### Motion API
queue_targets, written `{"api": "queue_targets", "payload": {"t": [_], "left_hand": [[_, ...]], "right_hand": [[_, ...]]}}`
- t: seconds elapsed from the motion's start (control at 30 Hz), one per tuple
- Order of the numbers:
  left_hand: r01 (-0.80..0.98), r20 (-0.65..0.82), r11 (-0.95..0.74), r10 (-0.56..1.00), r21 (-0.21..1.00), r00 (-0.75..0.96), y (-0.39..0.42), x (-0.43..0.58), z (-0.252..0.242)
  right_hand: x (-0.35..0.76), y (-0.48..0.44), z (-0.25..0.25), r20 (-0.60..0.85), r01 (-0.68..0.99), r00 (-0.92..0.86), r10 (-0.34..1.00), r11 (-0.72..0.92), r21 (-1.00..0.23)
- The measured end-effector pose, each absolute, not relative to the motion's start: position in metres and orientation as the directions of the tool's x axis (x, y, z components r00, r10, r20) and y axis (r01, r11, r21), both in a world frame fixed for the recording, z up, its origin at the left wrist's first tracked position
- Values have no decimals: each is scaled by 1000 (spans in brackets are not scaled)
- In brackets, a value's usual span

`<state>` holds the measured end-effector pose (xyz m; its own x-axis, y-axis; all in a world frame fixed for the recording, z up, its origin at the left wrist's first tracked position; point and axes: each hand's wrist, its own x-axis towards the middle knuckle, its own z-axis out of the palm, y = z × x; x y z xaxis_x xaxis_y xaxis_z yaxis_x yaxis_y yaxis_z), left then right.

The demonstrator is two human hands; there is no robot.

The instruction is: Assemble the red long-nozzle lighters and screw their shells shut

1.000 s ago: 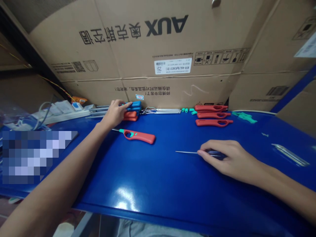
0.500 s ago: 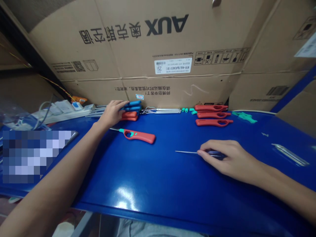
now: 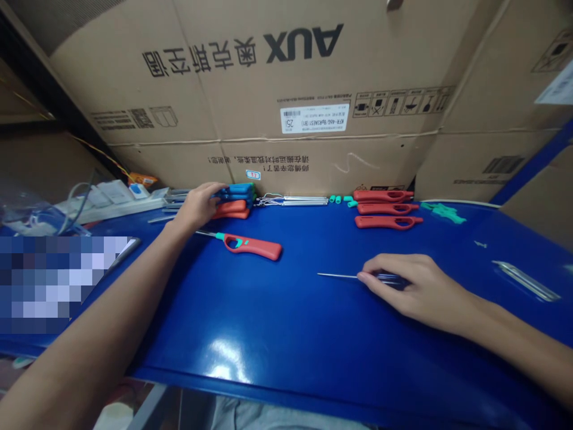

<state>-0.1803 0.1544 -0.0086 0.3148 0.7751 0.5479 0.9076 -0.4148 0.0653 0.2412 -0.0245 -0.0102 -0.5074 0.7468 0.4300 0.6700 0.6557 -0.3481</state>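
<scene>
Left hand (image 3: 197, 206) has shifted leftward, grip unclear; right hand (image 3: 418, 289) clasps a half-hidden screwdriver (image 3: 394, 279).

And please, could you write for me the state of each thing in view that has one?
Left hand: at the blue handles and orange handles, grip hidden
Right hand: closed around the screwdriver
Screwdriver: held, tip pointing left
Red lighter: lying on its side, metal tube attached
Three red casings: lying side by side, no tubes visible
Power strip: plugs appear inserted
Cardboard: upright, main printing upside down
</scene>
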Motion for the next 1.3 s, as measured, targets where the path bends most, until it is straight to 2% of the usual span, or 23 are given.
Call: {"api": "queue_targets", "payload": {"t": [0.63, 0.8, 0.87, 1.07, 1.3], "left_hand": [[937, 529, -347, 803, 43, 274, 149, -177, -4], [971, 501, -237, 844, 23, 194, 137, -179, 8], [985, 452, -175, 879, 13, 150, 132, -183, 14], [990, 143, -137, 980, -27, 139, 128, -197, 23], [991, 76, -119, 989, -56, 123, 126, -195, 22]], "right_hand": [[242, -25, -11, 441, 658, -513, 736, 667, -348], [243, -25, -11, 446, 658, -513, 734, 669, -345], [243, -26, -10, 450, 658, -513, 731, 671, -341], [243, -26, -9, 459, 649, -516, 723, 680, -341], [243, -26, -10, 458, 648, -513, 726, 677, -348]]}}
